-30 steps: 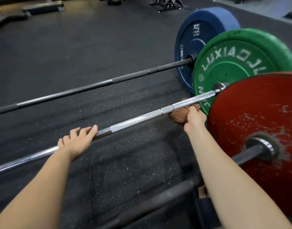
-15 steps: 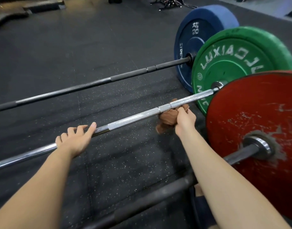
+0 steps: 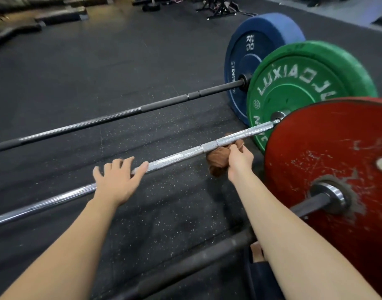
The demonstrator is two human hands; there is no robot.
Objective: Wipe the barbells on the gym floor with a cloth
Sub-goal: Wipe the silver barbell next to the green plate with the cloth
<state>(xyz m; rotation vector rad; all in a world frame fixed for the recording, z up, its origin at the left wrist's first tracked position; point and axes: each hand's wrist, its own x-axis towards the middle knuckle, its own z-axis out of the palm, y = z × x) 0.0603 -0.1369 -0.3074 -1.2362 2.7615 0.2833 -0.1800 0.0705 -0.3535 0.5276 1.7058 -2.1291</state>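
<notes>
Three barbells lie side by side on the dark rubber floor. The middle one has a silver bar [image 3: 177, 155] and a green plate [image 3: 302, 87]. My right hand [image 3: 239, 160] grips a brown cloth [image 3: 218, 161] bunched against the underside of that silver bar, close to the green plate. My left hand [image 3: 117, 180] rests on top of the same bar further left, fingers spread and thumb along the shaft. The far barbell has a black bar [image 3: 120, 115] and a blue plate [image 3: 250, 61]. The nearest has a dark bar [image 3: 196, 260] and a scuffed red plate [image 3: 337, 180].
Speckled black rubber flooring [image 3: 142, 61] stretches away beyond the bars. Low black platforms [image 3: 60, 15] and a black rack base [image 3: 220, 7] stand at the far edge. My knee [image 3: 257, 252] shows just under my right forearm.
My right hand has drawn the cloth leftward along the silver bar, away from the green plate. My left hand has lifted its fingers and spread them over the bar.
</notes>
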